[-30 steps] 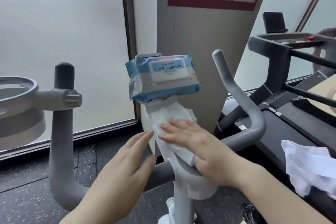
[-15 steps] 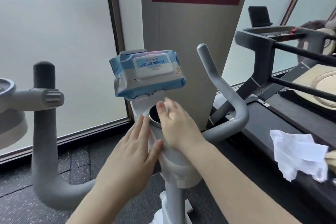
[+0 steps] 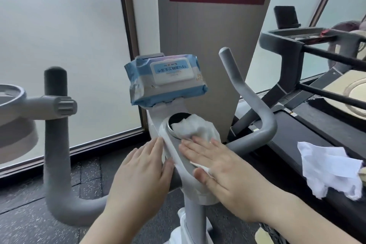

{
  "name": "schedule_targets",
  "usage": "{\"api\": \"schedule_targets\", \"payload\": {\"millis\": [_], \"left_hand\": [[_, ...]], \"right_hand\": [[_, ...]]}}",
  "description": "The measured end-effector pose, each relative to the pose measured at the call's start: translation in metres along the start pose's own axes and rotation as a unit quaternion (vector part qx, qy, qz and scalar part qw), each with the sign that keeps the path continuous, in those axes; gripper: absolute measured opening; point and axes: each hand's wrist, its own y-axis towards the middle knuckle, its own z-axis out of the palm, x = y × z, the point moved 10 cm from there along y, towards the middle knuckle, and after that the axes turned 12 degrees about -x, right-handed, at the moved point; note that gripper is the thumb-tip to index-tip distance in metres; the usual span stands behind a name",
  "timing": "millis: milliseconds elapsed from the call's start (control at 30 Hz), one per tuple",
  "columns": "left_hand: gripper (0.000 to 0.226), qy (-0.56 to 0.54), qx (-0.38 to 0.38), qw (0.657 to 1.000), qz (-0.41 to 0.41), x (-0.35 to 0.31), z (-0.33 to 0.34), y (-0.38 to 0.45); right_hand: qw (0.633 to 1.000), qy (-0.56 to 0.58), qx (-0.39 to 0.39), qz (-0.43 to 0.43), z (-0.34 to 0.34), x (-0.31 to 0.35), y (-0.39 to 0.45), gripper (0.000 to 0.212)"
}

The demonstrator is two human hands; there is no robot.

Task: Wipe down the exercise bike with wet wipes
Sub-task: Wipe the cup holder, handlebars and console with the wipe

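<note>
Head view
Right hand (image 3: 223,172): laid flat and open, palm down, on the sloping console of the exercise bike (image 3: 190,166); nothing is clenched, the wet wipe (image 3: 195,129) being pinned under the fingers and palm, with a corner showing beside the thumb.
Left hand (image 3: 140,176): spread open, fingers extended, pressed against the left edge of the console; nothing is gripped by it.
Wet wipe: crumpled ahead of the right fingertips, partly covering the round metal-rimmed dial (image 3: 176,125) on the console.
Pack of wipes (image 3: 165,79): a blue and white pack, rested on the top ledge of the console, lid closed; its contents cannot be seen.
Handlebars: the left handlebar (image 3: 56,144) and right handlebar (image 3: 249,103) are seen curving up on either side of the console, touched by neither hand.
Used wipe (image 3: 330,170): a second white sheet, draped on the dark treadmill (image 3: 297,125) to the right, well apart from the hands.
</note>
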Motion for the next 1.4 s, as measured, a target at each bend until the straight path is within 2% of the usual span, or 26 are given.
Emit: {"api": "schedule_targets", "payload": {"millis": [100, 200, 267, 367, 433, 500, 567, 667, 700, 800, 867, 900, 1000, 1067, 1133, 1233, 1300, 1400], "left_hand": [[0.088, -0.019, -0.018, 1.000, -0.001, -0.002, -0.007, -0.001], [0.067, -0.033, 0.009, 0.999, 0.003, -0.003, -0.006, -0.003], [0.061, -0.050, -0.003, 0.998, 0.026, -0.003, -0.007, -0.004], [0.057, -0.113, -0.013, 0.993, -0.020, 0.011, -0.010, -0.003], [0.053, -0.157, -0.053, 0.986, -0.019, 0.012, -0.018, -0.003], [0.052, -0.162, -0.065, 0.985, -0.008, 0.005, -0.023, -0.005], [0.043, -0.186, -0.087, 0.979, 0.005, -0.005, -0.030, -0.006], [0.037, -0.257, -0.122, 0.958, 0.020, -0.018, -0.037, -0.004], [0.034, -0.279, -0.124, 0.952, 0.025, -0.024, -0.038, -0.002], [0.030, -0.294, -0.114, 0.947, 0.069, -0.053, -0.033, 0.010], [0.035, -0.255, -0.081, 0.956, 0.123, -0.073, -0.021, 0.016], [0.037, -0.228, -0.064, 0.960, 0.150, -0.081, -0.013, 0.017], [0.045, -0.117, -0.029, 0.968, 0.222, -0.090, 0.009, 0.015], [0.048, -0.080, -0.017, 0.966, 0.247, -0.089, 0.016, 0.013], [0.048, -0.084, -0.028, 0.963, 0.253, -0.088, 0.016, 0.014], [0.049, -0.080, -0.052, 0.961, 0.259, -0.090, 0.016, 0.015], [0.049, -0.081, -0.058, 0.960, 0.262, -0.091, 0.016, 0.016], [0.049, -0.083, -0.066, 0.961, 0.256, -0.091, 0.016, 0.018]], "right_hand": [[0.992, -0.047, -0.109, 0.032, -0.008, 0.001, -0.023, 0.053], [0.969, -0.089, -0.208, 0.101, -0.008, 0.017, -0.027, 0.055], [0.968, -0.080, -0.212, 0.108, 0.008, 0.039, -0.015, 0.059], [0.978, -0.063, -0.189, 0.063, 0.013, 0.049, -0.007, 0.052], [0.982, -0.004, -0.177, 0.061, 0.000, 0.027, -0.015, 0.048], [0.973, 0.088, -0.188, 0.101, -0.017, -0.008, -0.029, 0.049], [0.964, 0.132, -0.189, 0.131, -0.025, -0.039, -0.041, 0.046], [0.971, 0.046, -0.200, 0.120, -0.035, -0.082, -0.045, 0.045], [0.968, 0.009, -0.209, 0.141, -0.041, -0.106, -0.045, 0.046], [0.925, -0.046, -0.289, 0.241, -0.066, -0.162, -0.047, 0.049], [0.905, -0.032, -0.329, 0.269, -0.064, -0.151, -0.045, 0.045], [0.908, -0.024, -0.330, 0.258, -0.056, -0.133, -0.043, 0.043], [0.951, -0.037, -0.270, 0.148, -0.029, -0.084, -0.043, 0.043], [0.965, -0.083, -0.225, 0.103, -0.032, -0.100, -0.046, 0.047], [0.958, -0.072, -0.228, 0.161, -0.048, -0.135, -0.049, 0.050], [0.938, 0.024, -0.228, 0.261, -0.063, -0.174, -0.037, 0.045], [0.952, -0.027, -0.166, 0.255, -0.063, -0.185, -0.015, 0.049], [0.961, -0.180, -0.042, 0.204, -0.053, -0.203, 0.032, 0.055]]}}
